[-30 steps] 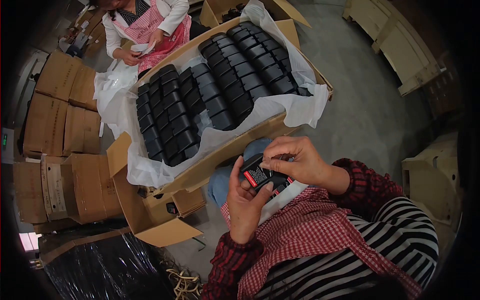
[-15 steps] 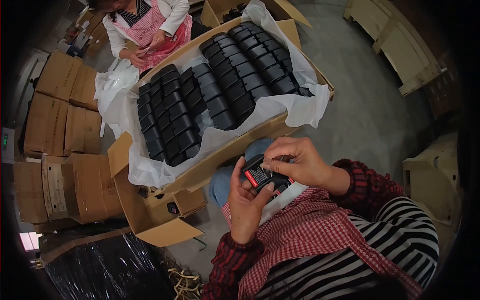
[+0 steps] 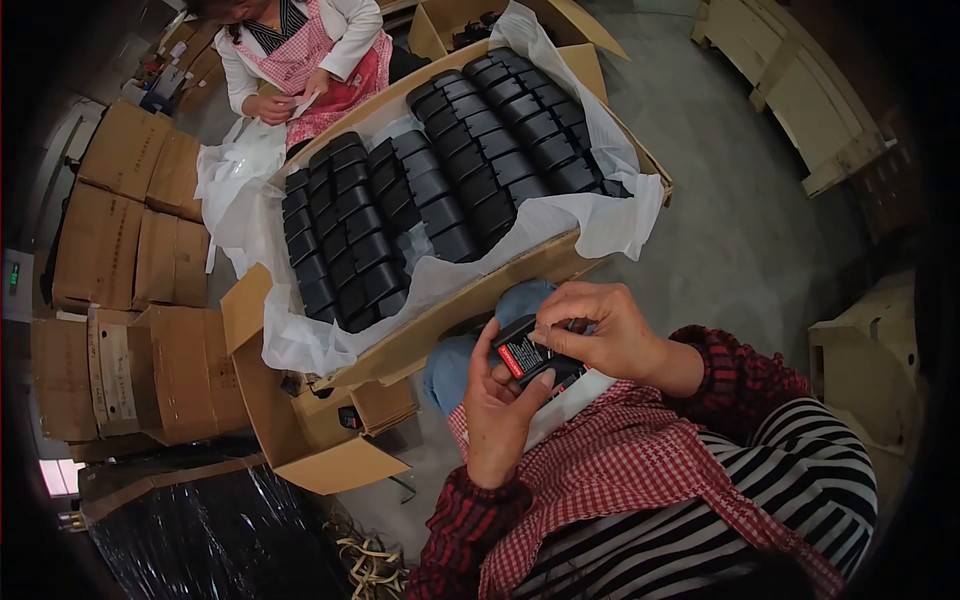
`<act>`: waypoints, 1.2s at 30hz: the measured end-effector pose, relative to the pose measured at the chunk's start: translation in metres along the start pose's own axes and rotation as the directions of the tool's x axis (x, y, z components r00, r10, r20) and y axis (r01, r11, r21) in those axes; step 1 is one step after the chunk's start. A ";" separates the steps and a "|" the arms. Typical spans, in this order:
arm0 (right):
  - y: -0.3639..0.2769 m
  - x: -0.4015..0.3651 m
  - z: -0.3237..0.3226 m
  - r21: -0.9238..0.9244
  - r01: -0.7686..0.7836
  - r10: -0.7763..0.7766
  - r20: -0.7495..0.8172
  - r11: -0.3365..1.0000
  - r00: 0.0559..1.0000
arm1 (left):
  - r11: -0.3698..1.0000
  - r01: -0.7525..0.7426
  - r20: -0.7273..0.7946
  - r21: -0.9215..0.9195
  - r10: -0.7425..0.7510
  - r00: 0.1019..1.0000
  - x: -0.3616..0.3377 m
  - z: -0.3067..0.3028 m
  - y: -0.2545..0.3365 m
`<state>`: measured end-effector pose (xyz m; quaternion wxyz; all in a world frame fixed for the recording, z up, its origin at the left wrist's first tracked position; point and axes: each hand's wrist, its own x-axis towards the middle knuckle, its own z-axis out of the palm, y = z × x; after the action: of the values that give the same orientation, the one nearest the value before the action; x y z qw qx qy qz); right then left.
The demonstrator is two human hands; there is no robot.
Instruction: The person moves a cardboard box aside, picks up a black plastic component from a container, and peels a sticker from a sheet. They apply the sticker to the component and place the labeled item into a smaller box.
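- Where flattened brown cardboard cartons (image 3: 120, 250) are stacked at the far left, their faces are matt and creased; above them a co-worker's hands (image 3: 275, 105) hold a white slip.
- Open shipping carton (image 3: 420, 335), lined with a crinkled white plastic sheet (image 3: 300, 340), holds tight rows of black moulded casings (image 3: 440, 190), boxy with rounded corners.
- Left hand (image 3: 495, 410) is clamped on one black casing (image 3: 530, 357) over the lap, thumb across its red-and-black label (image 3: 515, 355).
- Right hand (image 3: 600, 330) is closed on the same casing's upper edge, fingertips pinching down.
- Judged from this, label-fitting or checking is in hand; it calls for flat, even fingertip pressure and a steady left-hand hold.
- Pale wooden pallets (image 3: 790, 70) lie on smooth grey concrete at the right.
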<state>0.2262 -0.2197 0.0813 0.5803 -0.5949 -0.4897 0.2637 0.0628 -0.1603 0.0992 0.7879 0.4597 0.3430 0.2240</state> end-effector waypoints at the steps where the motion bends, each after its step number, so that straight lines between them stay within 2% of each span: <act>1: 0.000 -0.001 0.000 0.000 0.002 -0.002 0.001 1.000 1.000 | 1.000 0.006 0.002 -0.007 -0.006 1.000 0.000 0.000 0.000; 22: 0.000 -0.003 0.007 -0.040 -0.096 0.095 -0.018 0.995 0.995 | 0.998 0.049 -0.010 -0.031 -0.049 0.999 0.003 -0.004 -0.007; 27: -0.001 -0.002 0.007 -0.130 -0.056 0.056 -0.005 0.990 0.998 | 0.998 0.059 -0.049 -0.016 -0.060 0.997 0.005 -0.006 -0.012; 31: -0.005 0.000 0.005 -0.176 -0.060 0.068 0.041 0.983 0.997 | 0.999 0.003 -0.069 -0.033 -0.005 0.998 0.004 -0.008 -0.015; 36: -0.015 0.005 -0.001 -0.430 -0.005 0.038 0.069 0.903 0.997 | 0.993 -0.094 -0.066 0.065 0.098 0.993 0.004 -0.010 -0.023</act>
<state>0.2249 -0.2176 0.0971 0.4133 -0.7031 -0.5506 0.1781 0.0593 -0.1632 0.0742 0.7493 0.4916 0.3544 0.2669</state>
